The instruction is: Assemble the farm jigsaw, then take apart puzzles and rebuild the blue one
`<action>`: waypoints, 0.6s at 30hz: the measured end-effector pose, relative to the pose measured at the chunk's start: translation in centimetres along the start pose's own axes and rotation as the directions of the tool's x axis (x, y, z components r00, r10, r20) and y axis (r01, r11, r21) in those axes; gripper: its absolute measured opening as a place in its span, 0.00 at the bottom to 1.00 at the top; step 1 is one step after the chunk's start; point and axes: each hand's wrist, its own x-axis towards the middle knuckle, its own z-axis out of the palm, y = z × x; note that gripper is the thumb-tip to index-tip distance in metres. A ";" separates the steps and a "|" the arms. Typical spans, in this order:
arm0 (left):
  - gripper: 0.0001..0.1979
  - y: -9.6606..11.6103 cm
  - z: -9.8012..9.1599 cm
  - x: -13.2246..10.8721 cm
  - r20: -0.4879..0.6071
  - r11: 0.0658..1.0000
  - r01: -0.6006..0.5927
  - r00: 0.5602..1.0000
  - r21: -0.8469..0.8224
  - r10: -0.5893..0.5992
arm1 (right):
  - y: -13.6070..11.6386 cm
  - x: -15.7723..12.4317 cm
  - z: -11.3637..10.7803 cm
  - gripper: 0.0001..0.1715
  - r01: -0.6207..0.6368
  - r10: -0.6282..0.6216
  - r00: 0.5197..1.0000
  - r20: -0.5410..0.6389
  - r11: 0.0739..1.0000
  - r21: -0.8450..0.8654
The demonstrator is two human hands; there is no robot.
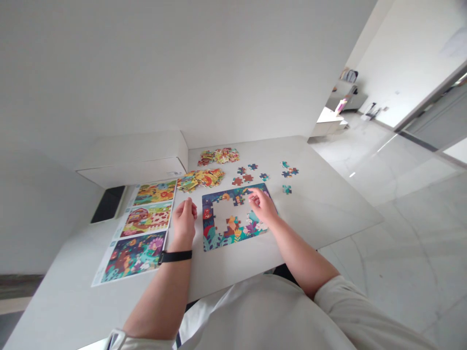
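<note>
A partly assembled jigsaw puzzle [209, 241] lies on the table, its dark forest border joined around a gap. Inside the gap sits a joined orange-brown animal section [232, 225]. My right hand [263, 206] is over the puzzle's upper right part, index finger stretched out and the other fingers loosely bent. No piece shows in it, though its underside is hidden. My left hand [185, 218] is curled into a loose fist left of the puzzle, near the printed picture sheet [170, 221]. Beyond the puzzle lie several loose dark pieces [248, 178].
Two heaps of yellowish pieces, a nearer heap [201, 179] and a farther heap [219, 155], lie toward the wall. More loose teal pieces [287, 189] are at the right. A white box [134, 160] and a dark-screened phone [108, 204] are at the left.
</note>
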 end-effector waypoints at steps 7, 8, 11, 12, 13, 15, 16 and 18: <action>0.24 0.0 -0.3 0.1 0.000 1.000 0.000 1.000 -0.003 0.000 | 2.0 2.0 -6.7 0.31 -0.062 0.030 0.979 -0.200 0.986 -0.155; 0.24 0.0 -0.3 0.2 -0.001 1.000 -0.001 1.000 -0.005 0.001 | 2.9 2.4 -8.2 0.32 -0.111 0.060 0.971 -0.231 0.971 -0.211; 0.24 -0.1 -0.4 0.4 -0.005 1.000 -0.005 1.000 -0.015 0.004 | 5.9 2.9 -12.4 0.31 -0.324 0.222 0.931 -0.288 0.867 -0.378; 0.24 -0.1 -0.4 0.4 -0.005 1.000 -0.004 1.000 -0.020 0.004 | 6.9 2.9 -13.6 0.31 -0.374 0.269 0.920 -0.285 0.822 -0.430; 0.24 0.0 -0.4 0.4 -0.004 1.000 -0.003 1.000 -0.028 0.002 | 7.8 2.8 -14.6 0.29 -0.413 0.312 0.908 -0.279 0.779 -0.472; 0.24 0.0 -0.3 0.4 0.003 0.999 0.004 1.000 -0.050 -0.004 | 9.3 2.5 -16.0 0.27 -0.466 0.399 0.884 -0.243 0.714 -0.523; 0.24 0.0 -0.2 0.4 0.008 0.998 0.010 1.000 -0.064 -0.009 | 9.8 2.3 -16.4 0.26 -0.474 0.429 0.877 -0.217 0.697 -0.538; 0.23 0.1 -0.1 0.3 0.016 0.996 0.024 1.000 -0.086 -0.023 | 10.6 2.2 -16.6 0.24 -0.463 0.461 0.874 -0.157 0.689 -0.557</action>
